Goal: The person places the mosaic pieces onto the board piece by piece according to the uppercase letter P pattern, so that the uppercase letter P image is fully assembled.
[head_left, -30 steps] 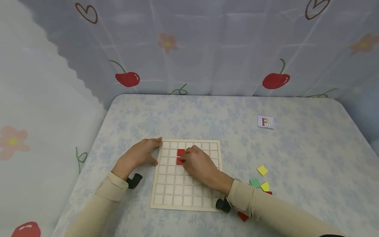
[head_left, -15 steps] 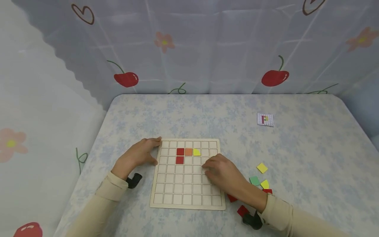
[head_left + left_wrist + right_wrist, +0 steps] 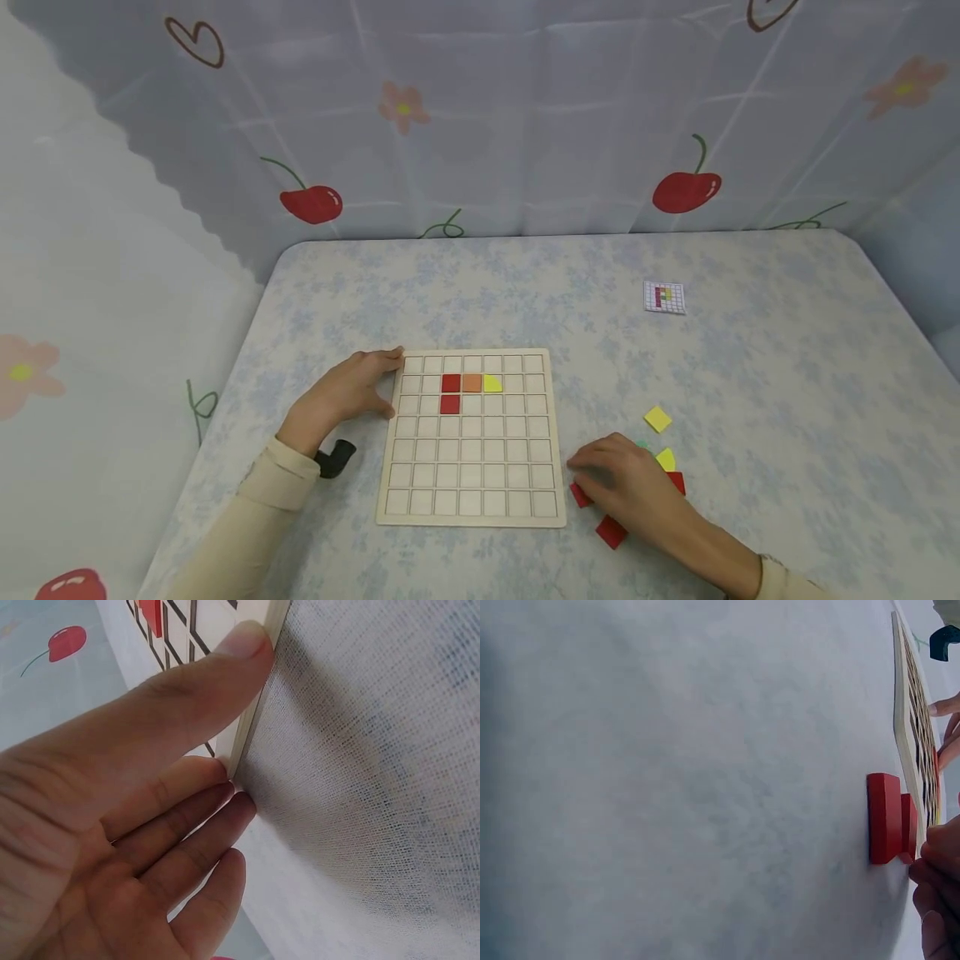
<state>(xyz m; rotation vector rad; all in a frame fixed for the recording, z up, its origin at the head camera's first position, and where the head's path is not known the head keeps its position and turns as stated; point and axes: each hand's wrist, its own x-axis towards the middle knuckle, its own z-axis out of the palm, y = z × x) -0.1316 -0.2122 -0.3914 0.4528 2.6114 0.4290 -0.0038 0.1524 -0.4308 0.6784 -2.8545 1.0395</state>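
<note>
Steadiness is most of it here imo. Left hand (image 3: 348, 387) has its thumb and fingertips against the left edge and far-left corner of the square, cream, wooden-looking grid board (image 3: 472, 451), fingers fairly straight and not wrapped round it. Light contact is plenty; shoving could jiggle the pieces.

Right hand (image 3: 633, 479) is just right of the board's near-right part, fingers loosely bent, thumb and index a bit apart, nothing visible between them. It's right over a flat red tile (image 3: 580, 497) beside the board's right edge. Can't tell if the fingertips touch it.

If that's the pick, I'd pinch 2 opposite sides and lift straight up, because a flat red square tile (image 3: 611, 532) lies near it, also right of the board, and would be easy to bump.

Filled cells on the board: row 2 from the far edge has a red square tile (image 3: 451, 383), an orange square tile (image 3: 472, 383) and a yellow quarter-round tile (image 3: 492, 383) in columns 3 to 5, plus a matching red square (image 3: 450, 404) in row 3, column 3. So come in from the board's right, wrist high, and line up the corners before letting go.
</note>
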